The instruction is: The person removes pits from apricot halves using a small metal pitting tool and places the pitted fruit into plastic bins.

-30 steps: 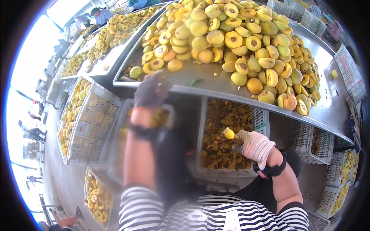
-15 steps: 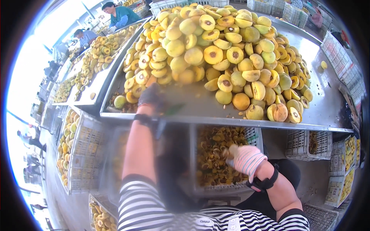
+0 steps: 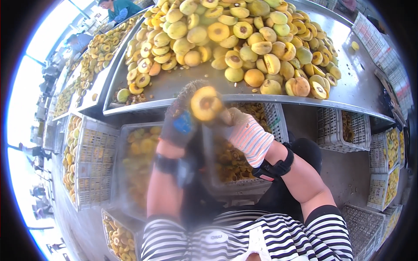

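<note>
My left hand (image 3: 179, 119), in a dark grey glove with a blue patch, holds a halved yellow peach (image 3: 206, 103) above the front edge of the metal table. The cut face with its brown centre faces up. Close against the peach's right side is my right hand (image 3: 249, 135), in a pink-and-white striped glove, its fingers curled closed. Whatever those fingers grip is blurred and hidden. Beyond both hands, a big heap of whole and halved peaches (image 3: 261, 48) covers much of the table.
The metal table's front edge (image 3: 278, 96) runs just beyond my hands. Below it stand a crate of brown-yellow scraps (image 3: 235, 167) and a blurred tub of peaches (image 3: 141, 145). More peach crates (image 3: 93, 161) line the left. Another person (image 3: 119, 11) works at a neighbouring table.
My left hand has come back from the heap toward me, bringing a peach half. My right hand has risen from over the scrap crate to meet it. The view has tilted slightly.
</note>
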Available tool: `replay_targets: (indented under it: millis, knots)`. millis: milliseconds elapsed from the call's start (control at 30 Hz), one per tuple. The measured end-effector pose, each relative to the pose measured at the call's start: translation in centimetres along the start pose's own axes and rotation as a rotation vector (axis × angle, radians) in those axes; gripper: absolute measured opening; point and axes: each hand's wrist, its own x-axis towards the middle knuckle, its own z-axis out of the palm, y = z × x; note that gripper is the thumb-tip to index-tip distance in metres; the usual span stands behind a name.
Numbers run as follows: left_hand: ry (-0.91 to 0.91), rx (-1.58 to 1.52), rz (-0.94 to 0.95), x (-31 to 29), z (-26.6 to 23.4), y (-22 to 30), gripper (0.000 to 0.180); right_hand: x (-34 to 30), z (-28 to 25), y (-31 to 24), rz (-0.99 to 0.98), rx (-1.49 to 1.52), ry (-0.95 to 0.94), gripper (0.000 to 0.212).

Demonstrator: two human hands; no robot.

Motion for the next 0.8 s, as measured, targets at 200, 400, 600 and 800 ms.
replay_targets:
  millis: [200, 400, 600, 800]
  knots:
    - [0.035, -0.089, -0.209, -1.4, 3.2, -1.6, 0.048, 0.6, 0.3, 0.9, 0.343, 0.265, -0.113, 0.023]
    - [0.115, -0.333, -0.391, -0.5, 4.9, -1.8, 0.039, -0.6, -3.7, 1.4, 0.125, -0.101, -0.112, 0.031]
    - [0.214, -1.308, -0.842, -1.0, 4.7, -2.9, 0.041, 0.0, -4.0, 0.0, 0.255, -0.231, -0.226, 0.029]
    - [0.089, -0.895, -0.446, -2.7, 5.1, -5.9, 0.059, 0.3, -2.4, 0.0, 0.284, -0.247, -0.057, 0.024]
